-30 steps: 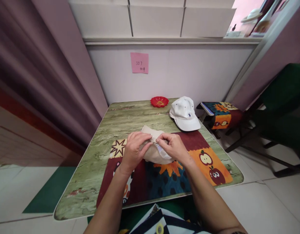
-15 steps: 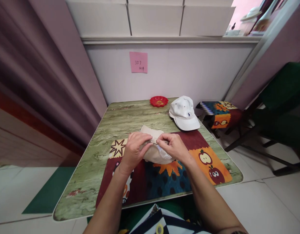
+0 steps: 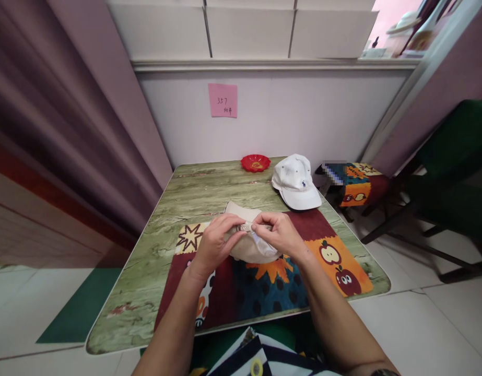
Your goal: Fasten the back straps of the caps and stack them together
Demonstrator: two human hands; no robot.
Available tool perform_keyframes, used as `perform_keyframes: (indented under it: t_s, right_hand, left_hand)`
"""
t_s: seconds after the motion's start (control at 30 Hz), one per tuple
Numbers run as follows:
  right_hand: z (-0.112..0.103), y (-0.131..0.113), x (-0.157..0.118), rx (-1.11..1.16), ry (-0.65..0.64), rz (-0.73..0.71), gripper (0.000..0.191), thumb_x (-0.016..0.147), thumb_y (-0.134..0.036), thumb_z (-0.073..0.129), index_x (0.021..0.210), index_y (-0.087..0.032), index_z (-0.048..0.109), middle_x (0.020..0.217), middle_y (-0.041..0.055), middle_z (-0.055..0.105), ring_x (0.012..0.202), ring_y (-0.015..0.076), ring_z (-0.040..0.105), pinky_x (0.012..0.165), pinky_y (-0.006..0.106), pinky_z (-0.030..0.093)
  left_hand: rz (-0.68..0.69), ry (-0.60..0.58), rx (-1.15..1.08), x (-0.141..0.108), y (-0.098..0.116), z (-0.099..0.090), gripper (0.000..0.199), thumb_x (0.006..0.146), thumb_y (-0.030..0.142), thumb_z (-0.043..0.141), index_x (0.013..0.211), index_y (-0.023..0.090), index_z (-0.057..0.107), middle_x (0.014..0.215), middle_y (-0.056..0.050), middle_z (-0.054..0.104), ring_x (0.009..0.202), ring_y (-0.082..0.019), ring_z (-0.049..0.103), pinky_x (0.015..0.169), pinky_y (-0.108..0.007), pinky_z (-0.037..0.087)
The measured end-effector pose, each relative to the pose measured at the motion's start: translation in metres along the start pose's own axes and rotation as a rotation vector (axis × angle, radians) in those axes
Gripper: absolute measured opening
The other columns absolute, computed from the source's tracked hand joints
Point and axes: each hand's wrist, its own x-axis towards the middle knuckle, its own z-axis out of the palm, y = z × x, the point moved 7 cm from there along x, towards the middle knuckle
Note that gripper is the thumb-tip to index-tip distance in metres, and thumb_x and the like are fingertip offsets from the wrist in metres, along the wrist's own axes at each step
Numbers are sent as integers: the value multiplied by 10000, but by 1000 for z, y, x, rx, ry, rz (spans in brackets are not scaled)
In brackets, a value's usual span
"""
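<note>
A beige cap (image 3: pixel 253 249) lies on the patterned mat in front of me, its brim pointing away. My left hand (image 3: pixel 220 239) pinches the left part of the cap's back strap between thumb and fingers. From the other side, my right hand (image 3: pixel 278 233) grips the strap with thumb and forefinger. A small metal buckle (image 3: pixel 244 227) shows between the two hands; its fine details are too small to tell. Beyond my right hand, a white cap (image 3: pixel 295 180) with a small dark emblem sits brim toward me.
A red scalloped dish (image 3: pixel 255 163) stands at the back of the green wood-pattern table (image 3: pixel 147 261). The colourful mat (image 3: pixel 264 297) covers the table's front middle. At right are a cloth-covered stool (image 3: pixel 356 188) and a dark chair (image 3: pixel 440 198). A pink note (image 3: pixel 222 100) is on the wall.
Both hands keep their hold on the beige cap's strap. The left fingers have shifted slightly, and the metal buckle shows a little more clearly. Everything else has stayed in place.
</note>
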Motion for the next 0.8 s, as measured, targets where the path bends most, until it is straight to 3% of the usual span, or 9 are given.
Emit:
perform_keyframes:
  t_s: [0.33,0.8]
  right_hand:
    - [1,-1,3,50,18,-15,117,744,-187,582,689,-143,676,622,-33,575,568,81,423,508,195,295]
    - [9,8,12,217,-175,18,152,770,-270,615,728,-140,680,647,-22,564,609,97,446,563,204,322]
  left_hand:
    - [-28,-5,-53,3,-1,0,150,898,239,642,1038,199,676,1007,-73,731,965,-194,667,886,-342,523]
    - [8,-45,-58,5,4,-2,145,905,222,617,1036,195,673,1005,-81,738,959,-200,690,871,-342,548]
